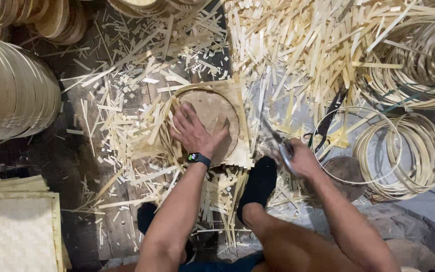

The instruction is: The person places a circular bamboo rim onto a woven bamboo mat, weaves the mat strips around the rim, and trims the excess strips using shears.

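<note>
My left hand (193, 130) presses flat on a round woven bamboo piece (217, 113) set in a bamboo ring, its square mat edges sticking out around it. A dark watch sits on that wrist. My right hand (298, 158) grips metal shears (275, 137), whose blades point up-left at the right edge of the mat; the shears are blurred. A foot in a black sock (259, 185) rests just below the piece, between my two arms.
Cut bamboo strips (298, 55) litter the wooden floor. Loose bamboo hoops (404, 151) and a second pair of shears (331, 118) lie right. Stacked round woven pieces (11, 95) stand left, flat woven mats (16, 231) at bottom left.
</note>
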